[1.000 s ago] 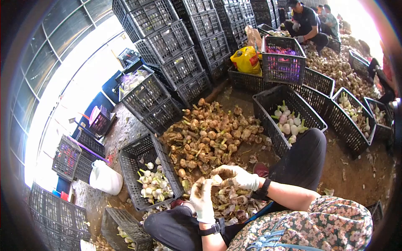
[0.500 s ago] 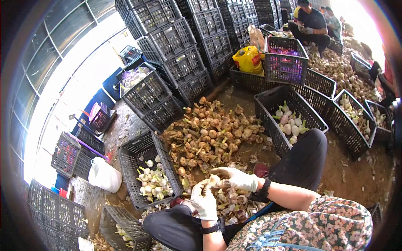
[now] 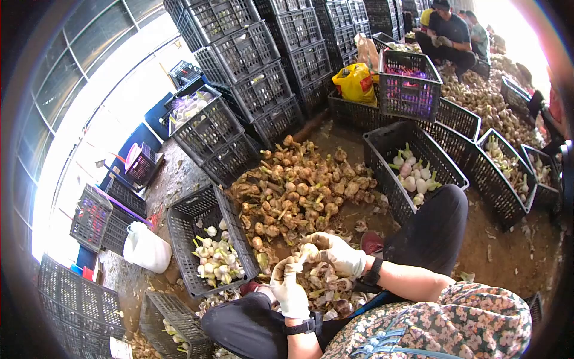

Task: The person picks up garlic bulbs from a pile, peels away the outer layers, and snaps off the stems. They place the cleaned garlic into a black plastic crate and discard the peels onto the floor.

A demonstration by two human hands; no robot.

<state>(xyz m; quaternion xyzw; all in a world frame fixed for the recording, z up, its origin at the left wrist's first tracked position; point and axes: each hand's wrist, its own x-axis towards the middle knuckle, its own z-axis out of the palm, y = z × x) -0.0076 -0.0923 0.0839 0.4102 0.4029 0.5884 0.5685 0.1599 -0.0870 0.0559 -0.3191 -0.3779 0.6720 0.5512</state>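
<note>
A pale garlic bulb (image 3: 308, 252) is between my two hands, above a litter of peeled skins (image 3: 327, 284) between my legs. My left hand (image 3: 289, 292), in a whitish glove soiled at the fingertips, pinches the bulb from the left. From the right, my right hand (image 3: 341, 256), gloved the same way, has its fingers curled over the bulb. Just beyond my hands lies a heap of brown, unpeeled garlic (image 3: 305, 191). Cleaned white garlic with short green stems (image 3: 218, 260) lies in a black crate (image 3: 179, 239) to the left.
Another black crate (image 3: 382, 155) with white bulbs stands by my right knee. Stacked crates (image 3: 251, 78) rise behind the heap. A white jug (image 3: 147, 248) is at left. A yellow bag (image 3: 354, 82) sits farther back. Another person (image 3: 448, 36) crouches by a larger garlic pile (image 3: 478, 90).
Both hands have shifted slightly, and my right fingers have come up and round the bulb, which shows paler now. The view has moved a little; the crates and heap stay put.
</note>
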